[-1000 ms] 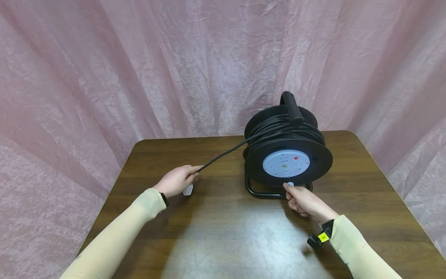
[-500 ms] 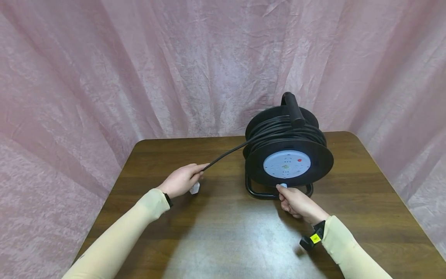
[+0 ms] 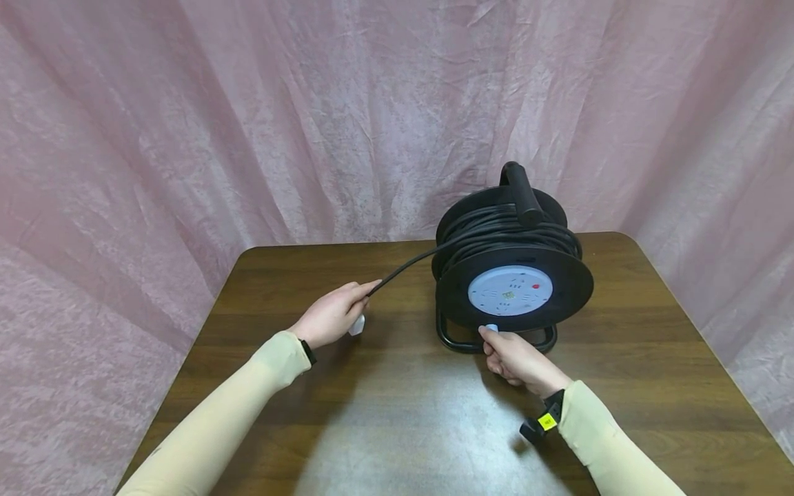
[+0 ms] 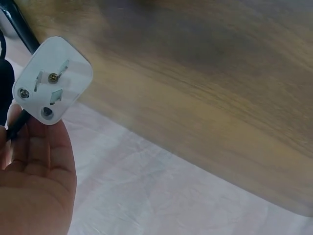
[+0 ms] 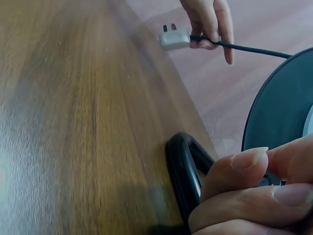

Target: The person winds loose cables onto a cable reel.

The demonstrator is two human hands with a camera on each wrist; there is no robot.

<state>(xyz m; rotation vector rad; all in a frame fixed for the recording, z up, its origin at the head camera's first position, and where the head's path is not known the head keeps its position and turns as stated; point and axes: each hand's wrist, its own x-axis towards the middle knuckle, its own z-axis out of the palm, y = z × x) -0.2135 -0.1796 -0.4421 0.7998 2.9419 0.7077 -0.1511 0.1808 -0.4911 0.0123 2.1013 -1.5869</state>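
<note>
A black cable reel (image 3: 561, 286) stands at the table's right, with black cable wound on its drum and a pale round socket panel (image 3: 510, 291) on its front. From the drum, the loose cable (image 3: 409, 263) runs left to my left hand (image 3: 333, 315), which grips it just behind the plug. The white plug (image 4: 54, 81) shows its three flat pins in the left wrist view and hangs above the tabletop. My right hand (image 3: 522, 359) pinches a small pale knob (image 3: 492, 328) at the front disc's lower edge; its fingers are curled in the right wrist view.
The reel rests on a black tubular stand (image 3: 457, 344) and has a black carrying handle (image 3: 527, 205) on top. Beneath is a brown wooden table (image 3: 397, 427). A pink curtain (image 3: 347, 124) hangs behind the table's far edge.
My right hand has moved left with the knob, and the front disc with its socket panel has turned clockwise. My left hand has moved right and slightly away, nearer the reel, with the cable and plug.
</note>
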